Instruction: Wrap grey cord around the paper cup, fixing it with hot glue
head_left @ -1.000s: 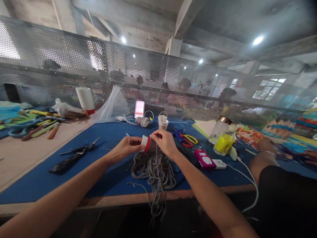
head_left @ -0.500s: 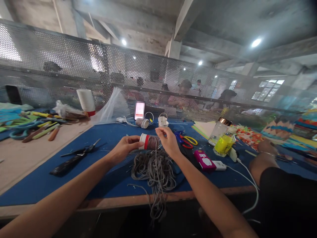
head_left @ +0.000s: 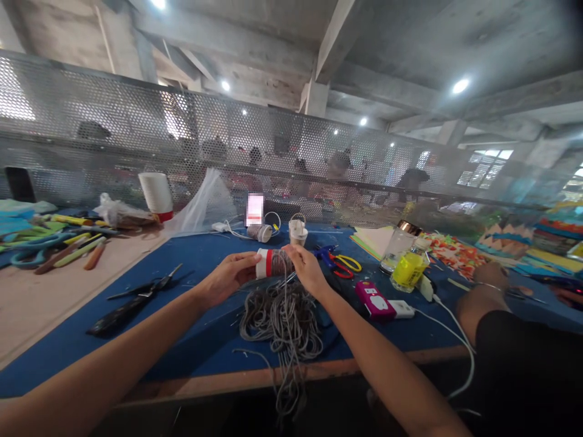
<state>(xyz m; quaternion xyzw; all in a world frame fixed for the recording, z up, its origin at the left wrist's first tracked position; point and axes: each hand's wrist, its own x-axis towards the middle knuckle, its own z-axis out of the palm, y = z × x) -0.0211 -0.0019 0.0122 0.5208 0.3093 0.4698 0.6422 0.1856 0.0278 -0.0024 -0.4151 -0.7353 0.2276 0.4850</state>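
My left hand (head_left: 230, 276) grips the left end of a paper cup (head_left: 262, 264), white with a red band, lying on its side above the table. Grey cord (head_left: 279, 264) is wound round the cup's right part. At that right end, my right hand (head_left: 308, 271) is closed with its fingertips against the wound cord; the exact pinch is partly hidden. A strand runs down from the cup to a loose heap of grey cord (head_left: 277, 318), which hangs over the table's front edge.
Black pliers (head_left: 141, 300) lie left, scissors with red and yellow handles (head_left: 344, 266) right. Beyond are a magenta box (head_left: 374, 300), a yellow bottle (head_left: 410, 270) and stacked paper cups (head_left: 155, 194). A co-worker's arm (head_left: 483, 297) rests at the right. Perforated panels (head_left: 218, 145) stand behind.
My right hand has come down from above the cup to its cord-wound right end. My left hand still holds the other end. The view has tilted slightly.
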